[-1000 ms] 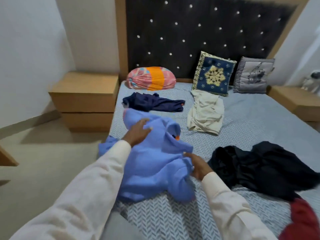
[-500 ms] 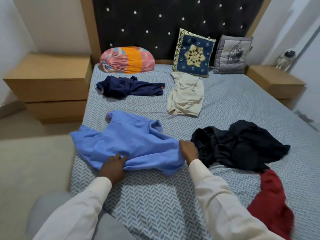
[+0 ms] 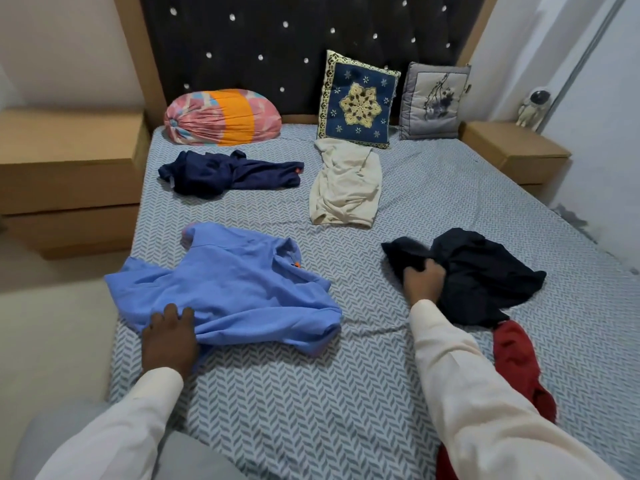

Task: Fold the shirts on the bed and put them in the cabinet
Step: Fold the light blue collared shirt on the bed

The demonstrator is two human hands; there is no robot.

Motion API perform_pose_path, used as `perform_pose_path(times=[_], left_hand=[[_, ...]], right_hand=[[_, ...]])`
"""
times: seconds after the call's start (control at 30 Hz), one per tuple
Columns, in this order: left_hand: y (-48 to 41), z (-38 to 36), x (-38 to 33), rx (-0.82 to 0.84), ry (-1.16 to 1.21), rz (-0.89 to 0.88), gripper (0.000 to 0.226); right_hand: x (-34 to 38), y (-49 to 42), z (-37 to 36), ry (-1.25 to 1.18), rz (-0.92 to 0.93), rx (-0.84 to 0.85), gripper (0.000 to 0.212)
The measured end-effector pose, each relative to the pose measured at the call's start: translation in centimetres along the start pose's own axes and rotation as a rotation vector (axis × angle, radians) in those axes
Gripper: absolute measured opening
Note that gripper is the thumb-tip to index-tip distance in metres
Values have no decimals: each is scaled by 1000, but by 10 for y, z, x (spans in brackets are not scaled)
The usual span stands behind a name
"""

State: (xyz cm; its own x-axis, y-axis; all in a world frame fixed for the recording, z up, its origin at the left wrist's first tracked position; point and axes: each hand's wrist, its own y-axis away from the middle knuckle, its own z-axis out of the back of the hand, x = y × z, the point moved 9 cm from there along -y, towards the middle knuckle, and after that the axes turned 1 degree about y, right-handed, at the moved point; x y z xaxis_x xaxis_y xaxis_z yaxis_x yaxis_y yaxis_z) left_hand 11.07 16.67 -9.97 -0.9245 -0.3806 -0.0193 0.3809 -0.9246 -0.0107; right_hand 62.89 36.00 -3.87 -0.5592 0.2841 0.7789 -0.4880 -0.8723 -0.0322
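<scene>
on the bed (image 3: pixel 311 393), the blue shirt (image 3: pixel 225 282) lies spread; the left hand (image 3: pixel 169 337) holds its near hem, i think to keep it flat. right of it, the right hand (image 3: pixel 424 280) clutches the black shirt (image 3: pixel 485 271), probably to clear room.

We log a home bedroom. A bed (image 3: pixel 311 393) with herringbone sheet fills the centre; studded dark headboard (image 3: pixel 277 46) and blue embroidered cushion (image 3: pixel 358 102) across the top; wooden nightstand (image 3: pixel 69 161) at upper left, second nightstand (image 3: pixel 512 147) at upper right carrying a small astronaut figurine (image 3: pixel 531 107).
</scene>
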Motion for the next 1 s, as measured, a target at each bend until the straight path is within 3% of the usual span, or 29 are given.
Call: perform_pose_path(times=[0.07,0.13,0.17,0.27,0.37,0.47,0.6,0.67,0.73,0.83,0.9,0.97,1.0], left_hand=[[0,-2,8,70,25,87,49],[2,-7,10,118,42,124,51],[4,-10,8,132,64,129,51],[6,-9,2,160,184,103,44],[8,5,-2,121,286,6,24],[17,7,2,121,336,-90,30],[29,6,19,98,390,-121,26],[31,10,26,57,435,-119,22],[32,16,32,-19,443,-114,18],[26,31,23,-182,372,-194,30],[19,41,12,-265,362,-221,44],[14,44,2,-288,374,-185,50],[12,40,0,-271,356,-129,54]], right_hand=[[-26,6,42,-141,-258,-251,65],[-47,21,54,-119,-453,-317,83],[-50,27,53,-91,-464,-315,88],[-41,43,14,-9,-317,-198,78],[-5,69,-76,67,-78,205,70],[41,109,-155,151,153,561,81],[71,136,-200,457,252,627,72],[78,132,-208,534,266,657,47],[91,119,-208,378,283,658,17],[89,66,-160,4,80,309,14],[63,47,-120,-129,-147,100,24],[24,53,-113,-169,-391,133,41],[2,62,-120,-207,-495,207,60]])
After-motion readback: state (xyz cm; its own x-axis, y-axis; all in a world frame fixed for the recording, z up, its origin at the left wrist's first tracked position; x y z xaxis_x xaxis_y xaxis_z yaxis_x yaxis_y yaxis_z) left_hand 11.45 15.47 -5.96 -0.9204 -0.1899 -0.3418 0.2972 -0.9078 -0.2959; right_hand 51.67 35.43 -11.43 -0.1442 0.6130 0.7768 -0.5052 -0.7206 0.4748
